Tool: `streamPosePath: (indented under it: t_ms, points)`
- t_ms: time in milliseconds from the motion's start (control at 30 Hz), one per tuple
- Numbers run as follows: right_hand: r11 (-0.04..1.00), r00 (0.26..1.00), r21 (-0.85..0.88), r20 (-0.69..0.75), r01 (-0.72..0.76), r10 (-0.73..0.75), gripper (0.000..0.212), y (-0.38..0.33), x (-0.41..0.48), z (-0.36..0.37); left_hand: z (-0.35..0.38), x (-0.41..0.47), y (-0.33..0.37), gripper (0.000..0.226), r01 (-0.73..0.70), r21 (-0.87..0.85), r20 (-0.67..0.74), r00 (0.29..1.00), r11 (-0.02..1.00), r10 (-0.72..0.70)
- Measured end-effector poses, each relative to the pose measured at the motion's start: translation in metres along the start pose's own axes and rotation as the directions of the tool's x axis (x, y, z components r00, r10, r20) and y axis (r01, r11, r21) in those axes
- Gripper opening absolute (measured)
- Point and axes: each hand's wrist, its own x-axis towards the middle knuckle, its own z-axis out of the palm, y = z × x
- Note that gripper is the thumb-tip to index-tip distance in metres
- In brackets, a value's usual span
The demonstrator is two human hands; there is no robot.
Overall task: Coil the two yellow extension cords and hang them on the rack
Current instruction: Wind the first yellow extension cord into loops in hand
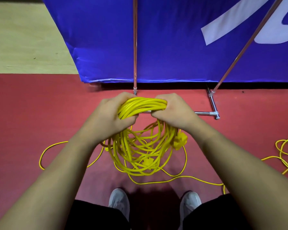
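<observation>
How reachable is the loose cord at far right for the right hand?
Probably not yet: the right hand grips the coil with the left hand; the loose cord lies apart on bare floor.

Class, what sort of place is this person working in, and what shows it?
Probably a sports hall or event venue: red flooring beside pale wooden boards, and a large blue banner behind a metal rack.

No legible text; perhaps cropped white lettering on blue banner
</observation>
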Motion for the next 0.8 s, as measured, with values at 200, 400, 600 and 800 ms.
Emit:
streamPosePath:
  t_ms: [200,400,600,800]
  points:
    - [1.0,0.978,0.017,0.21,-0.014,0.01,0.027,0.007,-0.003,-0.016,-0.004,0.003,0.002,0.033,0.052,-0.052,0.04,0.998,0.997,-0.049]
    - [0.991,0.962,-0.119,0.257,-0.063,0.092,0.028,0.037,0.0,-0.031,-0.01,0.002,-0.011,0.037,0.062,0.045,0.05,0.997,0.997,-0.064]
    - [0.989,0.889,-0.04,0.434,-0.146,0.148,0.021,0.05,-0.005,-0.025,-0.013,0.003,-0.017,0.035,0.122,0.044,0.008,0.992,0.992,-0.123]
    - [0.931,0.862,-0.218,0.361,-0.293,0.356,0.017,0.071,-0.002,-0.027,-0.014,0.001,-0.024,0.033,0.168,0.033,-0.017,0.986,0.985,-0.167]
